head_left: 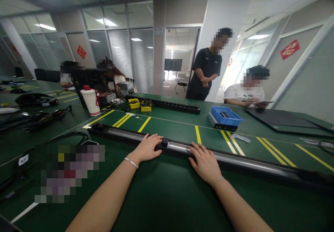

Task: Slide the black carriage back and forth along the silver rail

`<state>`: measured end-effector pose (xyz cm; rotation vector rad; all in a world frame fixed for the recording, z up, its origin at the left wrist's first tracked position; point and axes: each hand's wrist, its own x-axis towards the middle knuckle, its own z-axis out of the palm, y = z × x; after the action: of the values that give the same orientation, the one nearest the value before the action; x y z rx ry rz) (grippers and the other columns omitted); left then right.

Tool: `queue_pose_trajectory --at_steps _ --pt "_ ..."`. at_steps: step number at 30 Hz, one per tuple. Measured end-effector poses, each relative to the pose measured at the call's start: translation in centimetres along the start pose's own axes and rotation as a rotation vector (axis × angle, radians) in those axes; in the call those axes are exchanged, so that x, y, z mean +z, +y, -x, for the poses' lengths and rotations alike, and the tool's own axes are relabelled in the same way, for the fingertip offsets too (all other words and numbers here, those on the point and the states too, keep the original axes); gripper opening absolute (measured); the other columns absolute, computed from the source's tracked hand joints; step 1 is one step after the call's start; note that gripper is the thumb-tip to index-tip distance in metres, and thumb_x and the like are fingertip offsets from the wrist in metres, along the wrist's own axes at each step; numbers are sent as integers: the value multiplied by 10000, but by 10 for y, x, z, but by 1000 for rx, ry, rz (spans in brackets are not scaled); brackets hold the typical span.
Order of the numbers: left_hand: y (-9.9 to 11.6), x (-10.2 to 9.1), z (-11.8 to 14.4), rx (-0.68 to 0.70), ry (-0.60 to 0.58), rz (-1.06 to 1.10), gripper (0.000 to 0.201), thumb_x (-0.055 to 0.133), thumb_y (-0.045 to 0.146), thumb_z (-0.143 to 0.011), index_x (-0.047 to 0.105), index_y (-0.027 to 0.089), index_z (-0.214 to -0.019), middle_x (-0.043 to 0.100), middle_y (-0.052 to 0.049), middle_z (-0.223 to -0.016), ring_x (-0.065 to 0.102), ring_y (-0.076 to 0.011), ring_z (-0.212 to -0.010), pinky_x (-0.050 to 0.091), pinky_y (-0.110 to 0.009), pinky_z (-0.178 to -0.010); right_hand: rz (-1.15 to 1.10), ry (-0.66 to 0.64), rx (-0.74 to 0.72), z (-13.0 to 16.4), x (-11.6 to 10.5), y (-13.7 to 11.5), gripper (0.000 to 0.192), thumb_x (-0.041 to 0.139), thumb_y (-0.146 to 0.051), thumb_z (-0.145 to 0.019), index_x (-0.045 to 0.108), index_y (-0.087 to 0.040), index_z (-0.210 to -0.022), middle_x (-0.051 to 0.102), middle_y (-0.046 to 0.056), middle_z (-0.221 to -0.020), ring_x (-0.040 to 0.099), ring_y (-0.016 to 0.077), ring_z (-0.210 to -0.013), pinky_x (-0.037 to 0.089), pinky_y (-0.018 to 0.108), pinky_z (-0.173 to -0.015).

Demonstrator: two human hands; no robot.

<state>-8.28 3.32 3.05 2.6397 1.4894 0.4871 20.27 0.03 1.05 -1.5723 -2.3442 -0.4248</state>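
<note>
Two bare forearms are reaching up from the bottom edge over the green surface (161, 197), each wrist wearing a thin bracelet. Left hand (147, 147) is lying palm-down, fingers loosely spread, on the long black-and-silver rail (235, 159), its fingertips touching a small black block (165, 141) sitting on that rail. Right hand (205, 162) is resting flat on the same rail just beside, fingers open and draped over its near edge (neither hand is gripping anything). Hands are lying apart, the block between them. Farther back, a blue bin (225, 115) is sitting among yellow floor-style lines, a white jug (90, 100) is standing at left, and a second black strip (169, 105) is lying across. Beyond, several people are sitting or standing.
</note>
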Motion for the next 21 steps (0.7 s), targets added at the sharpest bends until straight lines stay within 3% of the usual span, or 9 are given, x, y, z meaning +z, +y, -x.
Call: queue_pose_trajectory --at_steps 7,21 --pt "1 0 1 -2 3 8 389 523 381 -789 531 255 -1158 429 -30 -1396 309 -253 -1322 158 -516 -1096 8 -2 -1 0 1 0 405 397 -359 -868 495 -275 -1252 424 21 -1386 337 244 -1265 347 406 -931" --pt "8 1 -1 27 -41 -41 491 562 406 -780 478 374 -1262 387 -27 -1412 286 -318 -1322 180 -574 -1061 1 -2 -9 0 0 0 411 401 -359 -861 492 -266 -1251 430 27 -1381 335 247 -1264 341 412 -940"
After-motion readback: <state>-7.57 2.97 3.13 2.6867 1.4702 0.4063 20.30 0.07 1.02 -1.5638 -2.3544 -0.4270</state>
